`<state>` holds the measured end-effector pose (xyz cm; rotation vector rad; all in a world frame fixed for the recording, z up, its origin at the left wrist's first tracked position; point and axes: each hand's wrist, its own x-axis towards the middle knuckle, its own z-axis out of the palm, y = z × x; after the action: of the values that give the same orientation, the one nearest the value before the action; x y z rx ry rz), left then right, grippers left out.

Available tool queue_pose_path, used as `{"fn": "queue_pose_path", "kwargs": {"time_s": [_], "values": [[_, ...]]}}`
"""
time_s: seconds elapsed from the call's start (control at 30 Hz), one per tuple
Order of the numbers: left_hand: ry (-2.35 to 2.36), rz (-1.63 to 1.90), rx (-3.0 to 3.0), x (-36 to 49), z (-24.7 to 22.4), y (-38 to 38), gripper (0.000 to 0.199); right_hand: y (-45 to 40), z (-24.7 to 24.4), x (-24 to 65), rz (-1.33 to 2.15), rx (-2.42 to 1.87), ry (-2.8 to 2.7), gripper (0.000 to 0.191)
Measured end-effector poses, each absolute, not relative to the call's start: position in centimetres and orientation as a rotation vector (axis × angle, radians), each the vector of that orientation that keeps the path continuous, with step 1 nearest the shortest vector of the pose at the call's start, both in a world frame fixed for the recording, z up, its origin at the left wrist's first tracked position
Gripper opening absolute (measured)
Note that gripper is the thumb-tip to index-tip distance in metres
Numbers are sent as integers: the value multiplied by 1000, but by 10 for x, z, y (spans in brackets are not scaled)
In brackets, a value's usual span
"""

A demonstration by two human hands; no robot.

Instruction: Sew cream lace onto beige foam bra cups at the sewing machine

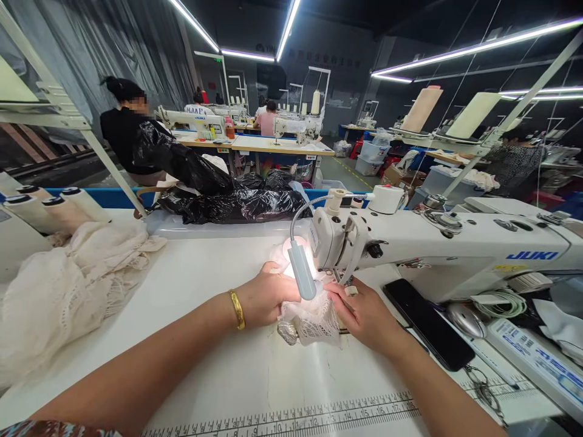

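Note:
White lace fabric point(314, 318) lies bunched under the head of a white sewing machine point(437, 240), lit by a grey gooseneck lamp point(301, 273). On the fabric's left side, my left hand point(268, 294) is closed on its edge, the fingertips partly behind the lamp. My right hand point(364, 312) pinches the lace on the other side, close to the presser foot, thumb and forefinger together. The needle area is mostly hidden by the lamp and the machine head. A small silvery lump point(287, 332) sits at the fabric's lower left corner.
A heap of cream lace point(68, 291) covers the table's left side, near several thread cones point(59, 209). Black plastic bags point(241, 203) lie along the back edge. To the right are a phone point(428, 321), keys point(485, 388) and a control box point(537, 358). A printed ruler point(291, 419) runs along the front.

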<state>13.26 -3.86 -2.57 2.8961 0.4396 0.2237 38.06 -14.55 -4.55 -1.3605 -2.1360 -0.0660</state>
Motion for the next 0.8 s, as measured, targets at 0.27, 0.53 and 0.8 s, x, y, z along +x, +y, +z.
{"fn": "queue_pose_path", "kwargs": {"time_s": [0.27,0.53,0.8], "values": [[908,-92,2970,142,-11,-63,44,-150,-47,370,109,-1135,-2316,28],[901,-222,2914,146,-5,-75,70,-139,-66,363,-56,-1324,-2342,22],[661,-14,2958,130,-16,-66,64,-144,-45,384,-123,-1380,-2281,24]]}}
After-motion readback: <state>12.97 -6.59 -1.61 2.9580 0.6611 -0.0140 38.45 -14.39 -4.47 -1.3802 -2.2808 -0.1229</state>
